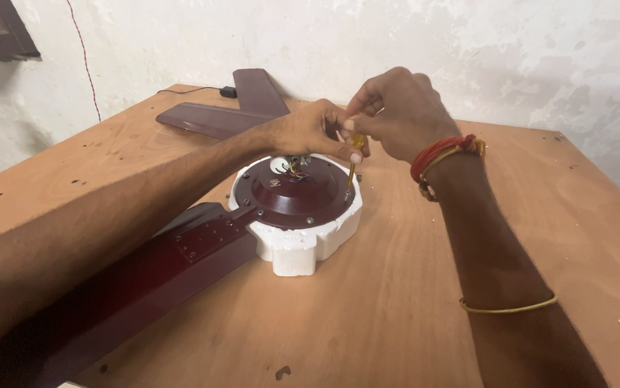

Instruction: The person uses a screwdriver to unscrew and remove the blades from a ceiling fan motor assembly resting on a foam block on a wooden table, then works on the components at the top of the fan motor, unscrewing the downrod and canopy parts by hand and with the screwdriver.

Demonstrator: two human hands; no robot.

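Observation:
A dark maroon ceiling fan motor [299,194] rests in a white foam cradle [303,248] on a wooden table [396,287]. Coloured wires [295,169] show at its hub. My right hand [403,115] grips the yellow handle of a screwdriver [354,154], whose shaft points down at the motor's right rim. My left hand [310,133] reaches across above the hub, its fingertips touching the screwdriver handle. One maroon blade [137,280] is attached and runs toward the lower left.
Two loose maroon fan blades [231,108] lie at the table's far side near a black plug and cable [227,91]. A red wire [84,57] hangs on the white wall. Red threads and a thin bangle circle my right forearm.

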